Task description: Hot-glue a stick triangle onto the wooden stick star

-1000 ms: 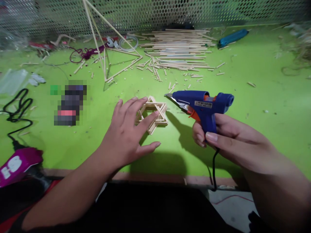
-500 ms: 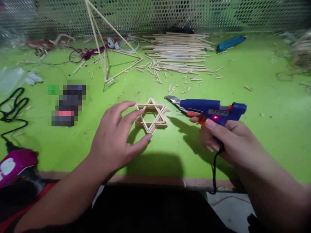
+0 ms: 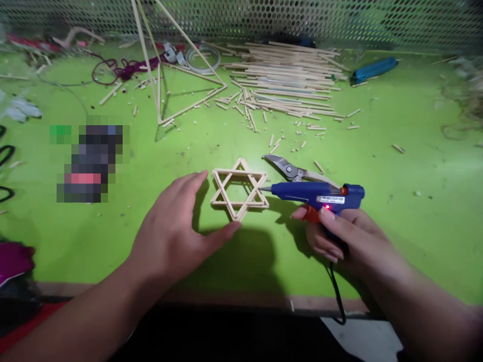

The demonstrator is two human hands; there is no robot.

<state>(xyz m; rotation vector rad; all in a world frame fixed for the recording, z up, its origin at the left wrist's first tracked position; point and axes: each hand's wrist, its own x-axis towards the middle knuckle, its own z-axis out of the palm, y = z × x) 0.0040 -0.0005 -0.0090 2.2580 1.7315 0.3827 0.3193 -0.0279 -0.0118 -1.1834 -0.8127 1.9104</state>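
The bare left forearm (image 3: 83, 306) enters from 7 o'clock and the bare right forearm (image 3: 426, 311) from 4 o'clock, ending in the left hand (image 3: 169, 236) and right hand (image 3: 339, 241), both unsleeved (the right thumbnail (image 3: 326, 214) looks unpainted). A dark garment (image 3: 226, 337) fills 6 o'clock, and a red strip (image 3: 30, 319) lies at 8 o'clock, though whether it belongs to that garment cannot be told.

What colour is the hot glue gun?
The glue gun is dark blue with an orange trigger, best seen in the head view.

Snips (image 3: 290, 171) now down on table (image 3: 422, 241), not w/ glue gun (image 3: 313, 194).
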